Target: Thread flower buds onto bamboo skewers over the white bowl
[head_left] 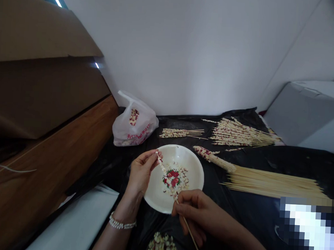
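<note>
My left hand (142, 170) is over the left rim of a white bowl (194, 160), its thumb and fingers pinched at the upper tip of a thin wooden skewer (192, 234). Pale and dark red corn kernels (160, 161) are threaded along the skewer's upper part. Lower down, at the bowl's near right rim, my right hand (192, 208) grips the same skewer, whose bare end slants toward me. Loose kernels (184, 176) lie in the bowl around a printed red flower (172, 177). Whether my left fingertips also hold a kernel I cannot tell.
Behind the bowl stand a white plastic bag (136, 127) of kernels and threaded skewers (174, 133), with a larger bundle (233, 133) at right. A partly stripped corn cob (214, 158) touches bare skewers (276, 181). More kernels (163, 248) are nearest me. Cardboard (45, 96) stands left.
</note>
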Available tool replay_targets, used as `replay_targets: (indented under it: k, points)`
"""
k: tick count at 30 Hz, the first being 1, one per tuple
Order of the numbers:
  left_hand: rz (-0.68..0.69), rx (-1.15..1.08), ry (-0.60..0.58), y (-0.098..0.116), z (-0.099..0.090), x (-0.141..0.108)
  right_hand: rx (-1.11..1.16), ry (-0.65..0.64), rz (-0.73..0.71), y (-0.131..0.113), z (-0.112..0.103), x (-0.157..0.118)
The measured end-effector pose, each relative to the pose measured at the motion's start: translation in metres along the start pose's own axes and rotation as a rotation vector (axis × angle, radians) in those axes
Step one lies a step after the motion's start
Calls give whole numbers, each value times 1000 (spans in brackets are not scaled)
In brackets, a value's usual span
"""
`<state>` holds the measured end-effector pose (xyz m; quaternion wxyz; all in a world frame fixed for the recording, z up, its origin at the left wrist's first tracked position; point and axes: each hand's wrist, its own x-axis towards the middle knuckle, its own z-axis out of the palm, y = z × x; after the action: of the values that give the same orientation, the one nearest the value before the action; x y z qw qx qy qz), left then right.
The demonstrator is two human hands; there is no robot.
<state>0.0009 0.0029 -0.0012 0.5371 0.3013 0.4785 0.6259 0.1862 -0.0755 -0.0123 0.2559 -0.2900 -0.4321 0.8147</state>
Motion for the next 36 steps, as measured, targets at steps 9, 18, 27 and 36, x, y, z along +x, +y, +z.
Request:
replay_targets:
  k: [9, 18, 27, 36]
  points:
    - [39, 33, -9, -2, -1, 0, 41, -16, -7, 2, 0, 1]
    - [109, 97, 2, -6, -5, 2, 44, -5, 0, 1, 1, 1]
    - [224, 244, 44, -3, -2, -2, 66, -7, -2, 1, 4, 0]
    - [363, 391, 42, 0, 1, -8, 96, 14, -15, -1, 7, -1]
